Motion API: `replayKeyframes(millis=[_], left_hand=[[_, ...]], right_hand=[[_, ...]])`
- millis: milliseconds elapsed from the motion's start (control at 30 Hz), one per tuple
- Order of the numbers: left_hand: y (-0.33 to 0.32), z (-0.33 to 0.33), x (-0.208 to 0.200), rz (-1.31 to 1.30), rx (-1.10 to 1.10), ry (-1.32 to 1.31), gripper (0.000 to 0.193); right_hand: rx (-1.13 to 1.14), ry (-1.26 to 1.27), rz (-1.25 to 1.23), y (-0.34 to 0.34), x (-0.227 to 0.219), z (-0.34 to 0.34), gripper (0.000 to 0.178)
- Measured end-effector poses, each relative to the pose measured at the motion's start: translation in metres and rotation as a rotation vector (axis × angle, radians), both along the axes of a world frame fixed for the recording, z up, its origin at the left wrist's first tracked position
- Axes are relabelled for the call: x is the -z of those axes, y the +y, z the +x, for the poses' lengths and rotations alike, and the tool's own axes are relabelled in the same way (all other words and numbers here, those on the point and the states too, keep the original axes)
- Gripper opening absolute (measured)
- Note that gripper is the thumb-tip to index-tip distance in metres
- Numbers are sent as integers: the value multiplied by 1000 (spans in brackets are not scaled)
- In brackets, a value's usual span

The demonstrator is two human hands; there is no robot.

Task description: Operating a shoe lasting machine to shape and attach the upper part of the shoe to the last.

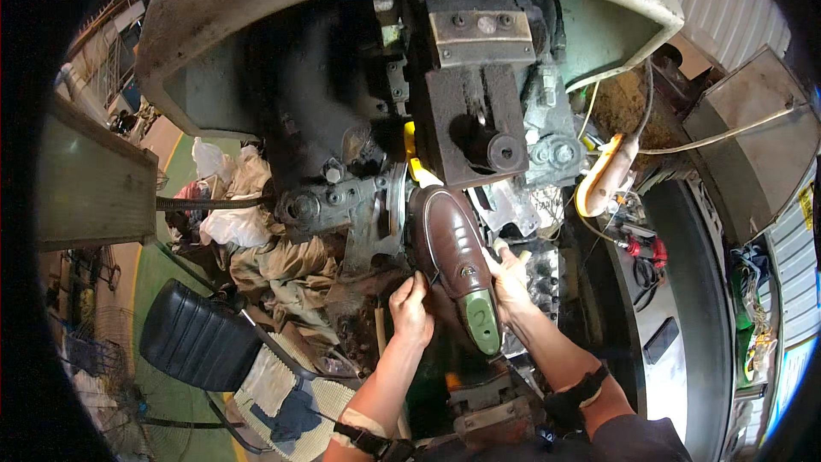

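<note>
Brown shoe [449, 235]: toe at the black block [457, 124], heel toward the wearer

All places are given from the black block. The shoe is held on the wearer's side of it, toe at its lower edge; whether block and toe are touching can't be told from this angle. Long axis is slanted: toe pointed away from the wearer and slightly left, heel brought back and to the right. Vamp is turned up toward the camera, sole is hidden. A green last [481, 322] is seated inside, with its heel end left exposed at the end farthest from the block.

Right hand [511, 287] is placed on the wearer's side of the block, a bit right, and is wrapped on the shoe's right flank; the shoe is grasped there, some of the grip being hidden. Left hand [410, 312] is placed on the wearer's side too, off to the left, fingers curled at the shoe's left edge. Whether anything is pinched by it can't be told. Of the two, the right is set nearer the block. Both are kept beside the rear half, so the toe is left uncovered.

A yellow strip [411, 141] is seen just left of the block; a yellow-and-white tool [605, 173] is hung well to its right.
</note>
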State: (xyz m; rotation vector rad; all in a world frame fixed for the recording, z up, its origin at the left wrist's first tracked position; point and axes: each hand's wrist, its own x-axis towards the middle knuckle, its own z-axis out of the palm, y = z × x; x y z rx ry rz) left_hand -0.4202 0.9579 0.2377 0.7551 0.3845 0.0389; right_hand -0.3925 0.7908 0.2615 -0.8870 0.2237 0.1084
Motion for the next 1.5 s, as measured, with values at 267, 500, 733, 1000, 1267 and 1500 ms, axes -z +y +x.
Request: replayKeyframes(millis=[267,500,733,1000,1267,1500], left_hand=[[0,8,25,172,-13,-133,28],[-7,-6,-19,34,-5,-41,22],[-24,-21,-52,-321,-90,154,27],[-29,-20,-39,-350,-185,181,28],[-30,-25,-39,-309,-200,219,31],[-30,-22,-38,-346,-186,216,31]], right_hand=[[55,-39,95,4,15,2,79],[-32,81,227,-12,0,-8,41],[-71,-34,157,-2,-20,-19,40],[165,-8,-82,4,-19,-27,66],[173,87,-47,5,-29,-34,60],[144,97,81,3,-18,-29,58]])
